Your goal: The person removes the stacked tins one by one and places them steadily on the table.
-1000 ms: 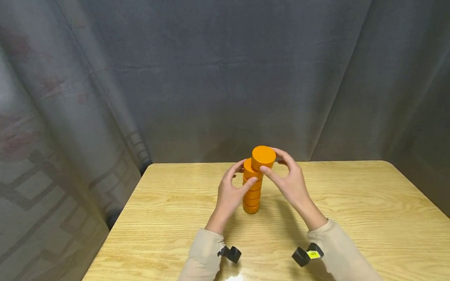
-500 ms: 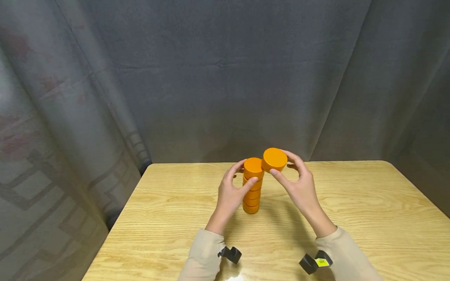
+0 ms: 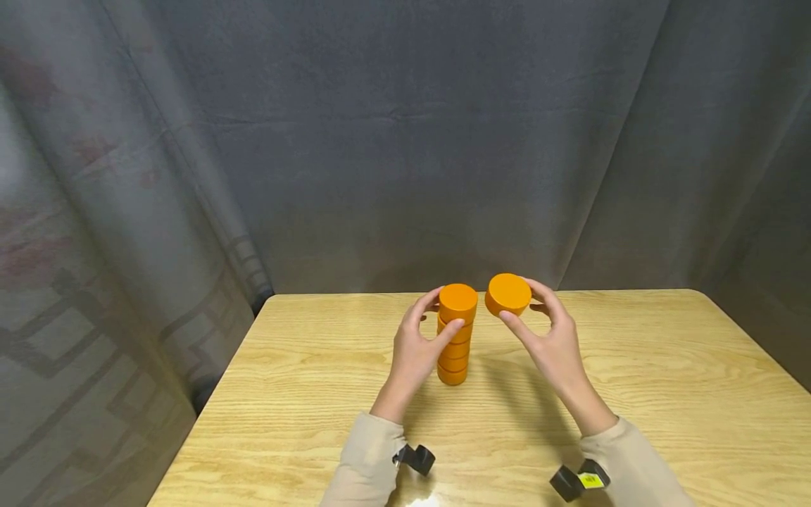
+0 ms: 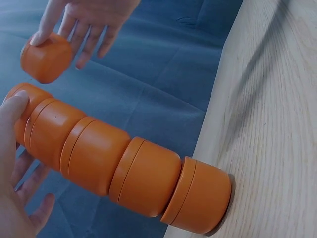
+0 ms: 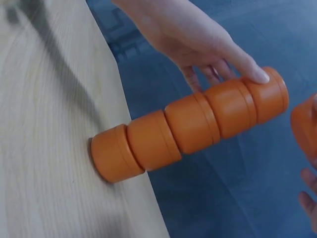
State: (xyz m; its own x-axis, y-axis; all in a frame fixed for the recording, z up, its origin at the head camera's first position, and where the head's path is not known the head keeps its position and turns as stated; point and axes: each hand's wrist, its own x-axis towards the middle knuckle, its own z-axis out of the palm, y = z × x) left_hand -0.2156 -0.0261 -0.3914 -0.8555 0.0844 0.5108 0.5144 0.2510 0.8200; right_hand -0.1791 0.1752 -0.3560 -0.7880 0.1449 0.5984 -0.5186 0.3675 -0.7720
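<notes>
A tower of several small orange round lidded tins [image 3: 453, 345] stands upright on the table. My left hand [image 3: 415, 348] pinches the topmost tin [image 3: 458, 299] between thumb and fingers, from the left side. In the left wrist view that thumb [image 4: 17, 101] lies on the top tin's side. To the right of the tower, my right hand [image 3: 550, 341] grips one more tin [image 3: 508, 294] in the air at about the height of the tower's top, with a gap between them. Its thumb and fingers span the tin's side. The right wrist view shows this held tin [image 5: 304, 126] only partly, at its edge.
The light wooden table [image 3: 304, 408] has its far edge just behind the tower. Beyond that edge hangs a dark grey curtain [image 3: 405, 141], which continues along the left side. Each sleeve carries a black wrist camera [image 3: 415, 459].
My right hand has carried its tin from over the tower's top off to the right and slightly down. The left hand stays at the top tin, and the tower has not moved.
</notes>
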